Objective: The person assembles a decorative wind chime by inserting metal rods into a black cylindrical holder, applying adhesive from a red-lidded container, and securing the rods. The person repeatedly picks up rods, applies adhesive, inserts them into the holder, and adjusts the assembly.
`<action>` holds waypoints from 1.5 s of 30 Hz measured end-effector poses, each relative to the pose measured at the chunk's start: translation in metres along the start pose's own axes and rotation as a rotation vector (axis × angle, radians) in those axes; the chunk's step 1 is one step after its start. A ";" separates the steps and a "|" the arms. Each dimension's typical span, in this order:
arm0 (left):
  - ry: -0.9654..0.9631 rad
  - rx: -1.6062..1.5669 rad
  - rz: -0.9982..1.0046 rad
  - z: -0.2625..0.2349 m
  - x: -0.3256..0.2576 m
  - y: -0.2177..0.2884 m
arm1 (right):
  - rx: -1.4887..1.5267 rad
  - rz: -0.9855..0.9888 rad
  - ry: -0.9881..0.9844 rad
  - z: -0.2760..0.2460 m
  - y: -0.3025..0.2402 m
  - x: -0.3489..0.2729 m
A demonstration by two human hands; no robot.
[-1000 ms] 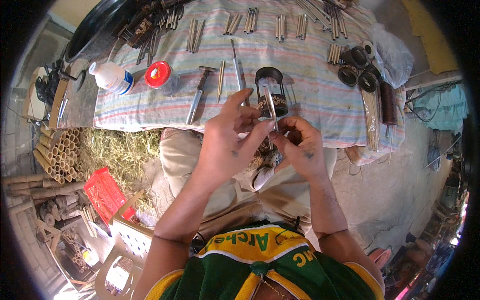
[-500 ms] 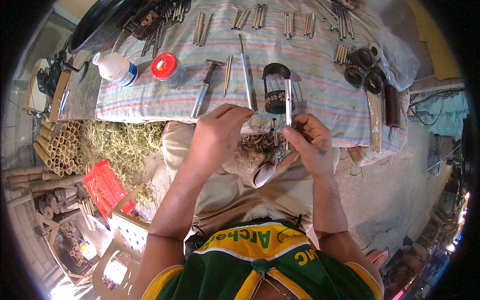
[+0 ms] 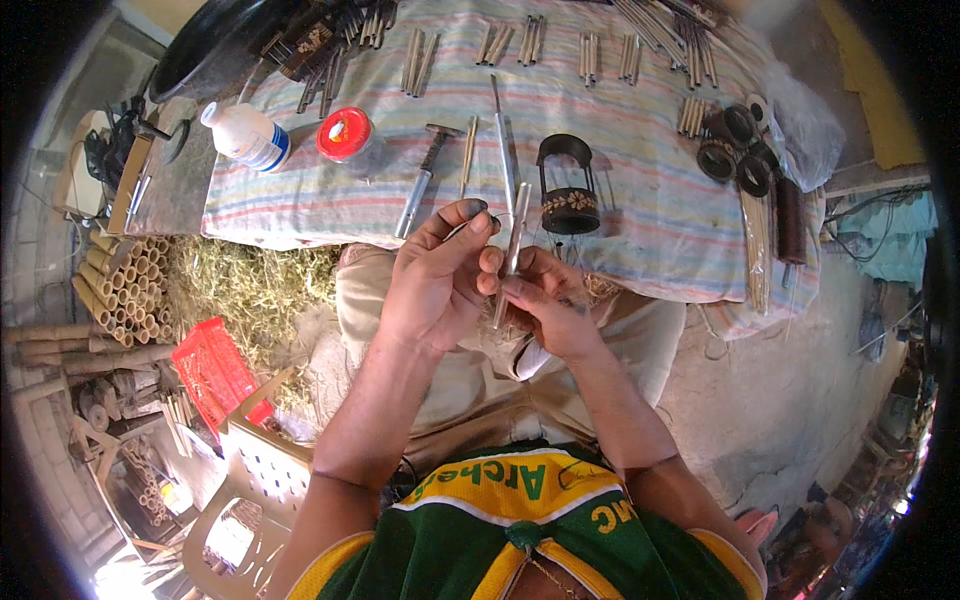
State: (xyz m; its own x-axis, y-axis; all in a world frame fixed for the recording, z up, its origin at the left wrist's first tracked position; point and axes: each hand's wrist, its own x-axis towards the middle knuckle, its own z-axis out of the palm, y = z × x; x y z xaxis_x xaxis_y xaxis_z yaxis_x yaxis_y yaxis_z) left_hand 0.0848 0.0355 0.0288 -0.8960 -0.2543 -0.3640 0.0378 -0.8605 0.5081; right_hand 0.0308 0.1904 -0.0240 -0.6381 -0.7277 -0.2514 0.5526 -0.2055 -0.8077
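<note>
Head view, looking down from above the person's own chest and lap. Both bare forearms rise from the lower edge and meet at the centre of the frame. The left hand (image 3: 432, 285) is curled, its thumb and forefinger pinched near the upper end of a thin pale bamboo strip (image 3: 511, 258). The right hand (image 3: 548, 305) closes its fingers around the lower part of the same strip, which stands nearly upright between the two hands, just above the person's lap and just below the near edge of the striped cloth (image 3: 650, 190).

The cloth fills the upper middle of the frame. On it, just above the hands, lie a metal hammer (image 3: 424, 180) and a long metal rod (image 3: 503, 150), both pointing away from the person. To the right of the rod stands a small dark carved bamboo lantern (image 3: 567, 185). Small groups of short bamboo sticks (image 3: 594, 55) lie in rows along the top of the cloth. Dark bamboo rings (image 3: 738, 150) sit at the upper right.

At the upper left lie a white plastic bottle (image 3: 247, 135) and a jar with a red lid (image 3: 345, 135), just beside each other. At the left edge is a stack of cut bamboo tubes (image 3: 125, 285), with a red plastic tray (image 3: 215, 372) below it. The person wears a green and yellow jersey (image 3: 500, 530) at the bottom centre.
</note>
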 end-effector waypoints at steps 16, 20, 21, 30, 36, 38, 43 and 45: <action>-0.013 0.014 0.069 0.009 0.000 0.015 | -0.328 0.103 0.042 -0.012 -0.007 -0.030; -0.033 0.139 0.189 0.013 -0.002 0.012 | -0.309 -0.005 0.094 -0.008 -0.024 -0.030; -0.013 0.190 0.204 0.014 -0.004 0.010 | -0.320 -0.018 0.133 -0.006 -0.028 -0.029; -0.057 0.638 0.501 0.030 -0.015 -0.010 | -0.387 -0.081 0.218 -0.002 -0.050 -0.015; -0.101 0.837 0.676 0.036 -0.012 -0.015 | -0.273 -0.149 0.206 -0.003 -0.043 -0.015; -0.104 0.955 0.721 0.036 -0.010 -0.015 | -0.302 -0.157 0.200 -0.004 -0.043 -0.014; -0.118 1.015 0.790 0.035 -0.003 -0.016 | -0.326 -0.138 0.187 -0.008 -0.043 -0.014; -0.117 1.043 0.796 0.035 -0.002 -0.016 | -0.327 -0.153 0.180 -0.009 -0.042 -0.014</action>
State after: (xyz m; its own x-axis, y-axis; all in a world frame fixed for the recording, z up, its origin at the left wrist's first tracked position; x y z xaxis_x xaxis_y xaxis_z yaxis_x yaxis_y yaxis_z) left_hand 0.0704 0.0650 0.0484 -0.8219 -0.4451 0.3554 0.2597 0.2624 0.9293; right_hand 0.0117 0.2154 0.0084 -0.7995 -0.5729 -0.1807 0.2625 -0.0627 -0.9629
